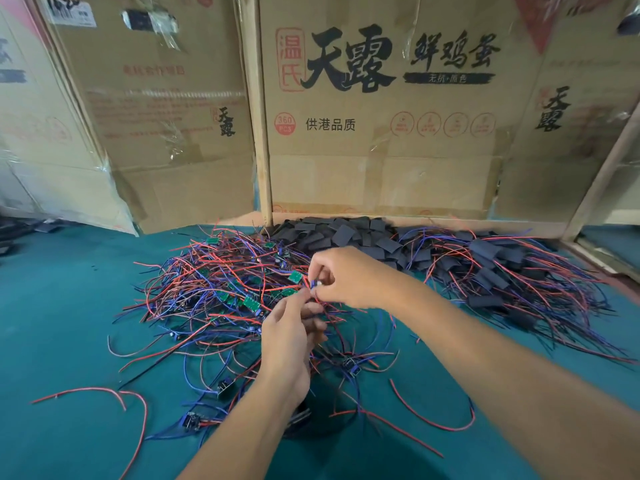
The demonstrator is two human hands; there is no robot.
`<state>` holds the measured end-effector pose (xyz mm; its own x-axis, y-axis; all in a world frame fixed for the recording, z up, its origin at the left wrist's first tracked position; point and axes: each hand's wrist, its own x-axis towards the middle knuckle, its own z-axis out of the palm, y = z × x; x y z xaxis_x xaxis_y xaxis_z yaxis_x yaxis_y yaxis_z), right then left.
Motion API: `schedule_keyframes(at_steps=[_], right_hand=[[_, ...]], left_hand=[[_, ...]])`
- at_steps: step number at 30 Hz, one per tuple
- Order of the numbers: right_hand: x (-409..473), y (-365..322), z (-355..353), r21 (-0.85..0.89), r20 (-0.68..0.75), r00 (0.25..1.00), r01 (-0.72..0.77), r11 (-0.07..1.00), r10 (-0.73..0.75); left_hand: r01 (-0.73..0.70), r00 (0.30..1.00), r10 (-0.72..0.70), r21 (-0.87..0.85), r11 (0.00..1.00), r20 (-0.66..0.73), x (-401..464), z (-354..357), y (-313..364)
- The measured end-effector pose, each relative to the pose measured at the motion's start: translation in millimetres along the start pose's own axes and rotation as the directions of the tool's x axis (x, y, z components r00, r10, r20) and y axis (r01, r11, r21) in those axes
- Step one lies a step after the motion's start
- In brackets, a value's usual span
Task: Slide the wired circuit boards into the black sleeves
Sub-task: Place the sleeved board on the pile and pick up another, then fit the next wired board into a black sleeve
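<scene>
Above the near edge of the wire tangle, the right hand (349, 277) curls its fingers and thumb together, pinching a small piece at the ends of red and blue leads; what exactly sits between the fingertips is too blurred to tell. Just below it, the left hand (291, 337) reaches up with thumb and forefinger closed on the same leads, its other fingers loosely curled beneath. Both hands hover over the heap of wired circuit boards (225, 289), a loose mound of red and blue wires with small green boards showing through, spread across the teal table cover (62, 306). Behind the hands, against the backdrop, lies a pile of flat black sleeves (346, 235). To the right of that, a second heap of sleeved boards (512, 271) rests with its wires trailing toward the near right. Printed cardboard boxes (381, 116) stand upright along the far side of the table.
</scene>
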<state>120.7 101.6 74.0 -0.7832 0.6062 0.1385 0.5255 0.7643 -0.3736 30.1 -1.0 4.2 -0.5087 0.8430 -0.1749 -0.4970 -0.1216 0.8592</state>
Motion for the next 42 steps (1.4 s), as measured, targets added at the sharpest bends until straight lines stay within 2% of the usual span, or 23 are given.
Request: schedule_keyframes(at_steps=[3, 5, 11, 15, 16, 18, 19, 21, 23, 25, 27, 28, 29, 31, 33, 35, 37, 39, 42], right_hand=[[-13, -9, 3, -0.114, 0.107, 0.992, 0.082, 0.990, -0.070], [-23, -12, 2, -0.130, 0.122, 0.991, 0.079, 0.988, -0.063], [-53, -5, -24, 0.067, 0.137, 0.990, -0.029, 0.997, 0.019], [-62, 0, -52, 0.313, -0.019, 1.000, -0.007, 0.950, 0.014], [-62, 0, -58, 0.397, -0.087, 0.996, 0.008, 0.918, 0.029], [-59, 1, -66, 0.479, -0.217, 0.974, 0.044, 0.876, 0.069], [-58, 0, -66, 0.459, -0.267, 0.961, 0.066, 0.886, 0.066], [-56, -5, -60, 0.392, -0.289, 0.957, 0.107, 0.914, 0.011], [-57, -13, -47, 0.387, -0.216, 0.974, 0.146, 0.911, -0.065], [-56, -18, -31, 0.353, -0.102, 0.989, 0.138, 0.925, -0.108], [-53, -16, -21, 0.221, -0.024, 0.991, 0.136, 0.966, -0.134], [-51, -14, -21, 0.202, 0.007, 0.990, 0.136, 0.970, -0.141], [-48, -11, -24, 0.257, 0.026, 0.990, 0.130, 0.958, -0.141], [-35, 1, -34, 0.470, -0.074, 0.993, 0.113, 0.875, -0.089], [-11, 28, -45, 0.574, -0.267, 0.956, 0.058, 0.817, 0.119], [14, 57, -47, 0.450, -0.320, 0.901, -0.127, 0.884, 0.292], [32, 78, -29, 0.203, -0.216, 0.909, -0.315, 0.927, 0.357], [42, 89, 1, 0.005, -0.102, 0.917, -0.387, 0.922, 0.386], [46, 91, 33, -0.117, -0.041, 0.874, -0.486, 0.866, 0.485]], left_hand=[[0.036, 0.999, -0.037, 0.065, 0.997, 0.012, 1, -3, -3], [0.029, 1.000, -0.028, 0.113, 0.993, -0.007, 3, -6, -4], [0.006, 0.999, -0.007, -0.032, 0.999, -0.053, 10, -10, -1], [-0.020, 0.990, 0.006, -0.098, 0.995, -0.141, 10, -11, 0], [-0.072, 0.981, 0.058, -0.069, 0.995, -0.187, 10, -12, 2], [-0.239, 0.937, 0.258, 0.106, 0.965, -0.235, 9, -12, 5], [-0.327, 0.915, 0.356, 0.169, 0.930, -0.191, 7, -12, 7], [-0.406, 0.914, 0.403, 0.098, 0.909, 0.052, 0, -7, 8], [-0.319, 0.906, 0.292, 0.040, 0.947, 0.306, -4, -1, 5], [-0.228, 0.886, 0.178, 0.068, 0.971, 0.428, -8, 1, 2], [-0.203, 0.903, 0.145, 0.104, 0.974, 0.403, -7, 0, 0], [-0.207, 0.919, 0.152, 0.118, 0.971, 0.363, -6, -1, 0], [-0.216, 0.933, 0.169, 0.119, 0.969, 0.317, -4, -2, 1], [-0.246, 0.949, 0.219, 0.101, 0.964, 0.226, 0, -4, 4], [-0.285, 0.951, 0.261, 0.135, 0.949, 0.168, 5, -8, 6], [-0.293, 0.951, 0.272, 0.147, 0.945, 0.146, 6, -11, 8], [-0.240, 0.965, 0.227, 0.091, 0.966, 0.129, 8, -13, 9], [-0.181, 0.979, 0.175, 0.046, 0.982, 0.101, 10, -15, 11], [-0.195, 0.979, 0.192, 0.049, 0.980, 0.075, 13, -17, 14]])
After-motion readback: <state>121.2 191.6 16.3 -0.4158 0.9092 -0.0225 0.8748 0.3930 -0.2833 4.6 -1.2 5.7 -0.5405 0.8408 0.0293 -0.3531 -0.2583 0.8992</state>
